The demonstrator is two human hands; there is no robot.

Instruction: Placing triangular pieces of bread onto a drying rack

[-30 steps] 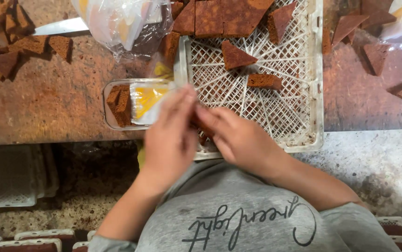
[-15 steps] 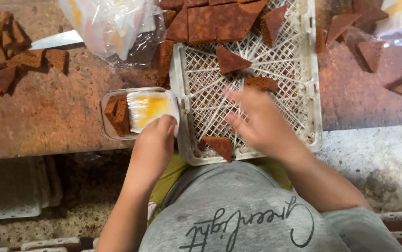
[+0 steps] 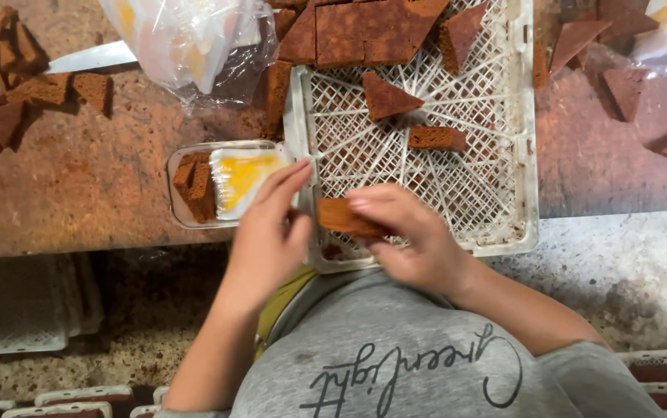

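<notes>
My right hand (image 3: 415, 236) grips a brown cake slice (image 3: 341, 217) over the near-left corner of the white lattice crate (image 3: 515, 162). My left hand (image 3: 268, 236) is next to the slice, its fingers stretched over the edge of a small clear plastic box (image 3: 182, 220). That box holds brown cake pieces (image 3: 194, 182) and a yellow-printed paper (image 3: 244, 174). A triangular piece (image 3: 388, 97) and a small bar-shaped piece (image 3: 436, 138) lie loose in the crate, with bigger slabs (image 3: 364, 27) at its far end.
A rusty brown worktop (image 3: 78, 186) carries cut cake pieces at far left (image 3: 16, 93) and far right (image 3: 627, 62). A knife blade (image 3: 90, 56) and a clear plastic bag (image 3: 186, 39) lie beyond the box. White crates (image 3: 16, 310) are stacked below the worktop on the left.
My right hand has lifted the cake slice from the crate's near edge and brought it left. My left hand has drawn back from the plastic box toward the slice.
</notes>
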